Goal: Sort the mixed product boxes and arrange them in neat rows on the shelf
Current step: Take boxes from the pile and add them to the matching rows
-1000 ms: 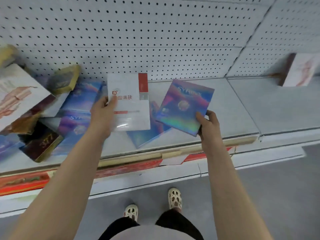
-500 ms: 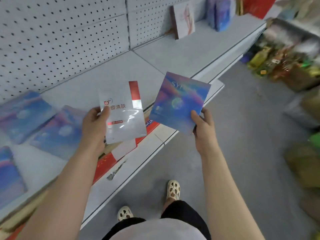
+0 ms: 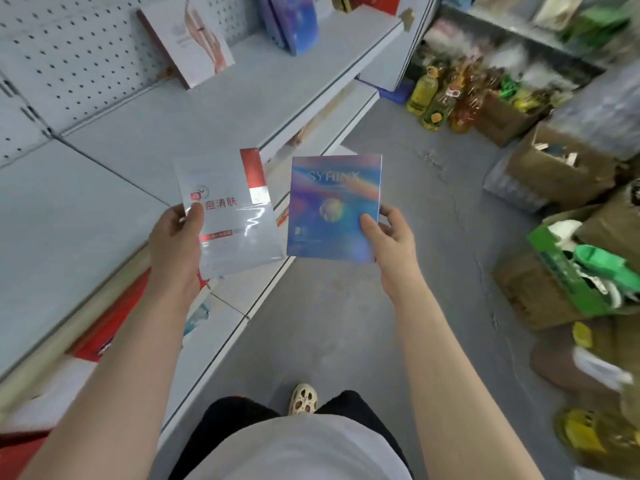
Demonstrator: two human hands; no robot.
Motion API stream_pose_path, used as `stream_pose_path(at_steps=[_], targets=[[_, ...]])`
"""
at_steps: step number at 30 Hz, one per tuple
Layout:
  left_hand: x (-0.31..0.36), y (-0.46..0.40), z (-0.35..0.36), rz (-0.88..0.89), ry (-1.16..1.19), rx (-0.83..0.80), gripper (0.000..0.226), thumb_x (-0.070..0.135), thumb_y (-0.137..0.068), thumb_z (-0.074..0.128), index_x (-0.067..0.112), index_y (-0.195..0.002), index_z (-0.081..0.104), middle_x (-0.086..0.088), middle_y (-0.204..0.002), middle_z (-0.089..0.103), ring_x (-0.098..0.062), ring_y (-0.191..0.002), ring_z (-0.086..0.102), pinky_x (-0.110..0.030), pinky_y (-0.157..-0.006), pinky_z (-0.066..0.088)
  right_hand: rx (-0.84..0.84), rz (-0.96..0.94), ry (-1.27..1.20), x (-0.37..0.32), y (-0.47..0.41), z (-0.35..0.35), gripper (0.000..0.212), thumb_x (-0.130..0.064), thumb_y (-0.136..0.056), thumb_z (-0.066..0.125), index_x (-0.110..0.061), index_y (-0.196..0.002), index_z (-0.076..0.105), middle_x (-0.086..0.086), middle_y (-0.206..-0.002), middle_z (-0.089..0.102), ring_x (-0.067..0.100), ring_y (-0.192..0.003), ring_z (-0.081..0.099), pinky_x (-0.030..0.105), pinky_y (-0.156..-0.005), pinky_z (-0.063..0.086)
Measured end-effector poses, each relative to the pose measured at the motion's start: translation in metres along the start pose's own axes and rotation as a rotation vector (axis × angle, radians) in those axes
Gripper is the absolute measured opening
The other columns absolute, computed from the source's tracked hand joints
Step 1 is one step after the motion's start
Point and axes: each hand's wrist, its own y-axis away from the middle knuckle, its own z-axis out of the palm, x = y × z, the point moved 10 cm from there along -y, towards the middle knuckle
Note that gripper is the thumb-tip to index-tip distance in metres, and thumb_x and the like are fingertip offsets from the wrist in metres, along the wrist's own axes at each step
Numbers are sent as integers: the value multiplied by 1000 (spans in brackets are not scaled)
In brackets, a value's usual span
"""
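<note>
My left hand grips a flat white box with a red corner and red lettering by its lower left edge. My right hand holds a blue iridescent box by its lower right corner. Both boxes hang side by side above the shelf's front edge, close but apart. The grey shelf board stretches away to the upper right. On it, a white box with a hand picture leans on the pegboard, and upright blue boxes stand further along.
A pegboard back wall runs along the shelf. To the right, on the grey floor, stand oil bottles, cardboard cartons and a green box. My foot in a beige clog is below.
The view has swung right along the shelf, away from the mixed pile of boxes at the left. Both hands have carried their boxes off the shelf and out over its front edge.
</note>
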Motion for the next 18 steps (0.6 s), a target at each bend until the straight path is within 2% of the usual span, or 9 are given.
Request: stream_pose_path(at_steps=[3, 6, 8, 10, 13, 18], targets=[[8, -16, 57, 15, 17, -18, 19, 29, -97, 57, 13, -107, 61, -2, -96, 71, -19, -82, 69, -33, -68, 58, 22, 13, 14, -8, -48, -29, 16, -21, -95, 63, -27, -110, 60, 11, -103, 74, 20, -82, 68, 28, -66, 50], [17, -45, 102, 27, 0, -25, 22, 30, -97, 56, 11, -109, 61, -1, -96, 70, -18, -80, 69, -25, -59, 59, 31, 11, 0, -18, -102, -45, 15, -21, -95, 63, -24, -110, 59, 9, -103, 74, 21, -83, 69, 28, -67, 52], [23, -70, 127, 31, 23, -10, 22, 30, -96, 57, 11, -107, 61, -3, -97, 71, -25, -88, 70, -34, -69, 60, 28, 3, -5, -25, -141, -49, 17, -19, -96, 61, -20, -112, 57, 9, -102, 74, 20, -82, 69, 27, -65, 53], [31, -100, 151, 39, 43, 12, 21, 30, -95, 58, 11, -104, 61, -6, -98, 71, -27, -91, 70, -44, -79, 59, 14, -12, -14, -35, -185, -47, 17, -18, -97, 61, -18, -113, 57, 10, -101, 73, 22, -83, 69, 32, -68, 55], [49, -148, 188, 61, 61, 44, 20, 30, -95, 58, 11, -101, 61, -3, -94, 71, -20, -83, 70, -42, -77, 59, -22, -40, -16, -56, -256, -34, 15, -18, -96, 62, -18, -111, 56, 11, -99, 73, 24, -81, 69, 35, -68, 55], [85, -235, 250, 65, 120, 92, 20, 31, -95, 58, 12, -101, 62, -4, -95, 71, -18, -81, 70, -40, -75, 60, -55, -91, 59, -97, -370, -8, 29, -30, -86, 65, -21, -112, 58, 17, -100, 71, 25, -80, 66, 37, -69, 52]])
